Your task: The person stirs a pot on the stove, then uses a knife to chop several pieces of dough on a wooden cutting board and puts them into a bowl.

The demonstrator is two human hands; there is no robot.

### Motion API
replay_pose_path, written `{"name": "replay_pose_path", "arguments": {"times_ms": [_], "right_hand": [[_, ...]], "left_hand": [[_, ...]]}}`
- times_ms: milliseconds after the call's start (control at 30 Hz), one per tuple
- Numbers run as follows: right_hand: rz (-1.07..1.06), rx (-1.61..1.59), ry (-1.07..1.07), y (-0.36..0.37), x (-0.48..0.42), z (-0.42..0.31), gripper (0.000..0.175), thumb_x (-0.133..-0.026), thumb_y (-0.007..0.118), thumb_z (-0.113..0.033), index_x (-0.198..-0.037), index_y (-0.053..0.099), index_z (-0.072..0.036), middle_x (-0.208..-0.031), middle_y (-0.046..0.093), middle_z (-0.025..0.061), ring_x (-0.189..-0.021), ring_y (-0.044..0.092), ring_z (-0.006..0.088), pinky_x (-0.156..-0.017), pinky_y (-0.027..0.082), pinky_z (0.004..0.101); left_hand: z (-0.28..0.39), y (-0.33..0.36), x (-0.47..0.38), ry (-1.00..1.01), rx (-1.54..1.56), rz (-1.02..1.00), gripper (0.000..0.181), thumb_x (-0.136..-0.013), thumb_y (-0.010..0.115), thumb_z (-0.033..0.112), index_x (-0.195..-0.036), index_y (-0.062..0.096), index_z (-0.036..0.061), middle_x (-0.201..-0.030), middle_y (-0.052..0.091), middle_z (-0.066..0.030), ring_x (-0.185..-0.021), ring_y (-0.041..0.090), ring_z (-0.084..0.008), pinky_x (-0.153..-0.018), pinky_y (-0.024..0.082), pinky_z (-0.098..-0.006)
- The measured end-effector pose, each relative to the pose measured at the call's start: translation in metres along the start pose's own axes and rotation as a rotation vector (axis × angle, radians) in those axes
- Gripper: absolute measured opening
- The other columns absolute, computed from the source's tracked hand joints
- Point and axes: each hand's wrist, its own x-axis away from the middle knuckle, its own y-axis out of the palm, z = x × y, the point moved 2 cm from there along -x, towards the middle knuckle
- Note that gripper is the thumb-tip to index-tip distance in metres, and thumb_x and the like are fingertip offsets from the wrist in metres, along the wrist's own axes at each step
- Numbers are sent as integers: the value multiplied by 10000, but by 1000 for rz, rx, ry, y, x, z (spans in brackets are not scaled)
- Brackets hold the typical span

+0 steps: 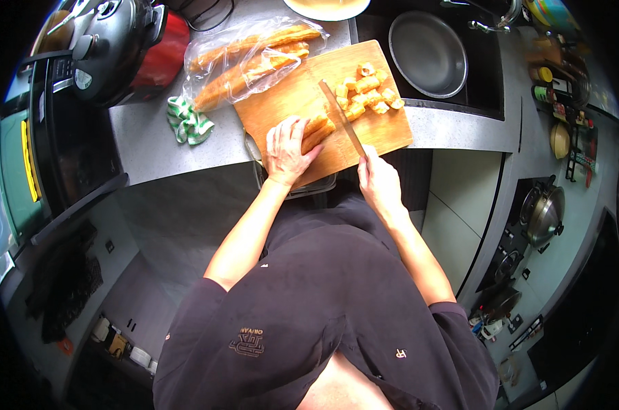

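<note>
A golden fried dough stick (317, 134) lies on the wooden cutting board (268, 105), and my left hand (288, 148) presses down on it with spread fingers. My right hand (378, 174) grips the handle of a kitchen knife (346, 123). The blade points away from me and stands just right of the stick's end; whether it touches the dough I cannot tell. Several cut dough pieces (368, 92) lie in a loose group beyond the blade, on the board's far right.
Whole dough sticks in a clear plastic bag (248, 61) overlap the board's far left. A green-and-white cloth (189, 120) lies beside it. A red and black pressure cooker (130, 51) stands at left. Behind the board are a dark round pan (428, 55) and a pale dish (327, 7).
</note>
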Motion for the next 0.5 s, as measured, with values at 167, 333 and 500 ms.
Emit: {"name": "replay_pose_path", "arguments": {"times_ms": [167, 333, 500], "right_hand": [[41, -33, -65, 4, 9, -10, 244, -997, 649, -101, -1233, 607, -55, -772, 666, 184, -702, 685, 381, -633, 548, 468], [-37, 51, -23, 9, 18, -8, 252, -994, 654, -119, -1236, 618, -60, -774, 676, 171, -705, 690, 367, -646, 557, 469], [-59, 193, -37, -2, 30, -13, 270, -991, 662, -168, -1237, 622, -63, -726, 651, 148, -640, 678, 340, -597, 564, 452]], "left_hand": [[-13, 16, 7, -9, 120, -66, 540, -781, 869, 273, -1257, 682, 100, -1229, 671, -91, -1145, 646, -302, -967, 514, -417], [-10, 23, 0, 6, 149, -25, 472, -784, 860, 233, -1210, 698, 109, -1196, 690, -70, -1126, 655, -291, -925, 520, -414], [-13, 26, 2, 30, 149, -7, 454, -800, 837, 246, -1212, 695, 118, -1200, 681, -55, -1124, 646, -270, -914, 494, -407]]}}
